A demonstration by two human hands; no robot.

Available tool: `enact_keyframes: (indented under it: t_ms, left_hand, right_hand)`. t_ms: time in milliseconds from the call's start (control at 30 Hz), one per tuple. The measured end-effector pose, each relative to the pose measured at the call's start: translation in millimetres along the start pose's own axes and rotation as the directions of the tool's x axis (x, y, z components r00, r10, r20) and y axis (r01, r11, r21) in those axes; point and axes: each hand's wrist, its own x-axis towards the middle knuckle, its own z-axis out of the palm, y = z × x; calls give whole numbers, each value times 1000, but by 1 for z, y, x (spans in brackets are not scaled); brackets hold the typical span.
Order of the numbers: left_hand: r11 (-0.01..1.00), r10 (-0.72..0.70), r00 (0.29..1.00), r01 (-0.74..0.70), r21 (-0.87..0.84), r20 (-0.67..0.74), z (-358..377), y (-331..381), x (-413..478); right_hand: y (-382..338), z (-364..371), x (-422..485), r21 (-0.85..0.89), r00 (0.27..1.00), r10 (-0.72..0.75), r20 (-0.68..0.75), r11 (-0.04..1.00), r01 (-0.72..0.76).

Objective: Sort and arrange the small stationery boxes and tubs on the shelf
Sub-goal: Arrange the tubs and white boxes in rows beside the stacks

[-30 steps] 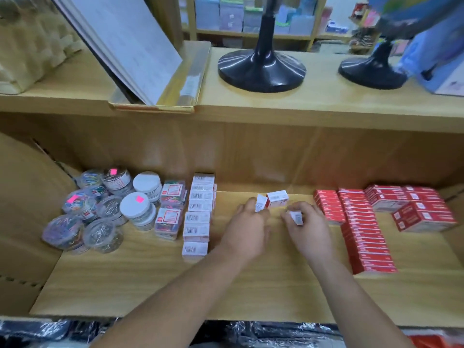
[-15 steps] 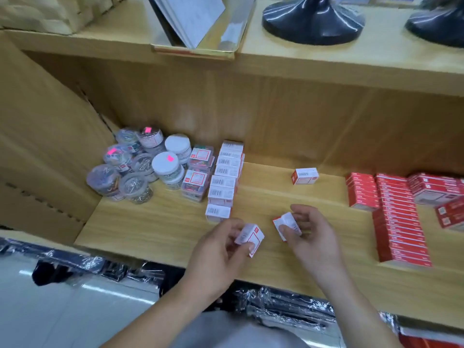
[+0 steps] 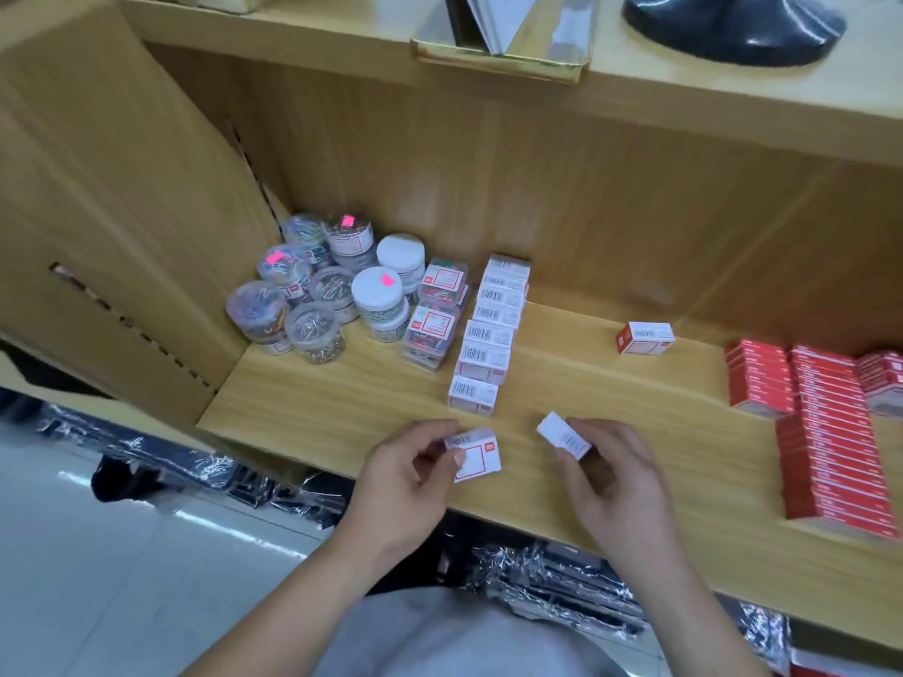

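Observation:
My left hand (image 3: 405,473) holds a small white box with a red frame (image 3: 476,456) above the shelf's front edge. In my right hand (image 3: 611,473) sits a second small white box (image 3: 562,434), tilted. A row of matching white boxes (image 3: 488,334) with barcodes runs front to back on the wooden shelf (image 3: 342,398). One lone white and red box (image 3: 645,338) lies near the back. Clear tubs of clips and pins (image 3: 312,290) cluster at the left, beside clear clip boxes (image 3: 435,315).
Rows of red boxes (image 3: 830,432) fill the shelf's right side. A cardboard wall (image 3: 122,212) closes the left end. Above, the upper shelf carries a gold tray (image 3: 503,56) and a black round base (image 3: 733,22). Wrapped dark goods (image 3: 547,579) lie below.
Both hands pulled back from the shelf's middle to its front edge, each carrying a small white box. One box stayed behind near the back. The camera tilted down and left.

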Motion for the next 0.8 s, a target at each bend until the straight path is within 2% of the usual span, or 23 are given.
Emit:
enact_keyframes:
  t_ms: [100, 200, 267, 367, 533, 633, 733, 800]
  left_hand:
    - [998, 59, 998, -60, 15, 26, -11, -2, 6]
    - [985, 150, 986, -156, 76, 69, -23, -3, 10]
    - [986, 130, 986, -140, 95, 103, -27, -5, 12]
    - [992, 67, 994, -76, 97, 88, -26, -10, 14]
    - [996, 27, 993, -16, -91, 116, -28, -4, 19]
    - [985, 113, 989, -100, -140, 90, -34, 11, 29]
    - [970, 226, 972, -218, -107, 62, -33, 22, 47]
    - [964, 263, 963, -259, -57, 66, -27, 25, 58]
  right_hand:
    - [2, 7, -3, -84, 998, -65, 8, 994, 65]
    - [2, 5, -6, -18, 996, 80, 37, 997, -79]
    - [3, 2, -5, -13, 985, 164, 42, 986, -164]
    - [5, 4, -4, -18, 982, 186, 33, 982, -186]
    - [2, 8, -2, -69, 986, 163, 19, 984, -162]
    - [-2, 5, 2, 37, 988, 153, 20, 987, -154]
    - [-13, 2, 10, 261, 975, 211, 70, 939, -222]
    - [-15, 4, 13, 308, 975, 219, 41, 925, -221]
